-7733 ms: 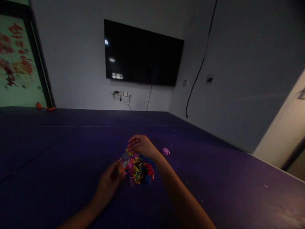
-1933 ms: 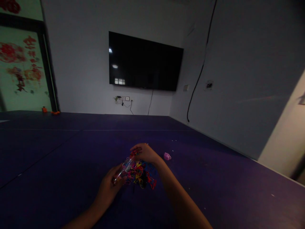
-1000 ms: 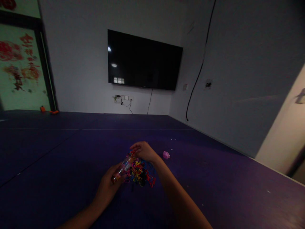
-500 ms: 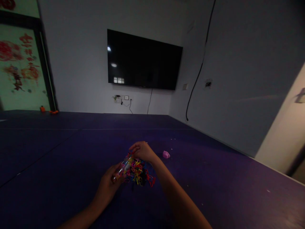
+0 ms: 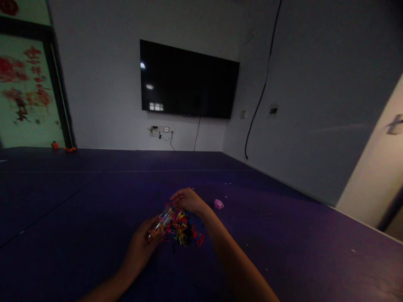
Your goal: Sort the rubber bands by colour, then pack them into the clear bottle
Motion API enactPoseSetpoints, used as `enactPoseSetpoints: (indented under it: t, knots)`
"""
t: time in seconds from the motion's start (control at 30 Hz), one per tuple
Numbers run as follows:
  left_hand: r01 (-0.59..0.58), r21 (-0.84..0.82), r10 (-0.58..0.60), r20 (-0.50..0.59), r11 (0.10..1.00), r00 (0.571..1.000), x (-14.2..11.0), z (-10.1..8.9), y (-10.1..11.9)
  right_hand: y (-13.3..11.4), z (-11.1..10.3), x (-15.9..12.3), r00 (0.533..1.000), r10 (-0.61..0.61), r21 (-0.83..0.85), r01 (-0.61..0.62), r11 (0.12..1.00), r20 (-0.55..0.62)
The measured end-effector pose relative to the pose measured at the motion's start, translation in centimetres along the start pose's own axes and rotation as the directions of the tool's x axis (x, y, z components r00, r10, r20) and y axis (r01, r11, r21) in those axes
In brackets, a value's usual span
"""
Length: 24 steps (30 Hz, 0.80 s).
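My left hand is wrapped round a clear plastic jar, which lies tilted with its mouth up and away to the right. Some coloured bands show through its wall. At the mouth, my right hand has its fingers bent down and together, with small coloured elastic hair bands at the fingertips; the fingertips are partly hidden. Just right of the jar, under my right wrist, a loose pile of elastic hair bands in red, yellow, pink, blue and black lies on the dark blue-purple surface.
A pink cap-like piece with a loop lies right of my right hand. Small white scraps dot the surface. Behind are a wall-mounted television, a hanging black cable and small orange objects by a door frame.
The view has shifted very slightly. My right fingers have moved slightly at the jar's mouth, and the bands inside the jar sit a little differently. Both hands keep nearly the same place.
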<state>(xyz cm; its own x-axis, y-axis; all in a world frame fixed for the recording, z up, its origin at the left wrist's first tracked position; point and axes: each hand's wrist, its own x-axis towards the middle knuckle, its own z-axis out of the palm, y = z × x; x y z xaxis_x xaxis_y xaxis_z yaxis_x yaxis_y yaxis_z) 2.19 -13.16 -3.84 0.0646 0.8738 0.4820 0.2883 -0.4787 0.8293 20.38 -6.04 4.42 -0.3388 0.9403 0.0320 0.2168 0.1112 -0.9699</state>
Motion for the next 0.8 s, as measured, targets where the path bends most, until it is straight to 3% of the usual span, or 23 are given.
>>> enactPoseSetpoints:
  t: [0.37,0.8]
  knots:
    - [-0.026,0.001,0.026,0.018,1.000,0.999,-0.2,0.1,0.3,0.4,0.2,0.5,0.998,-0.015,0.004,0.015,1.000,-0.059]
    - [-0.008,-0.008,0.008,0.001,1.000,1.000,-0.1,0.3,-0.3,-0.3,-0.8,-0.3,1.000,-0.002,0.107,0.002,0.994,-0.003]
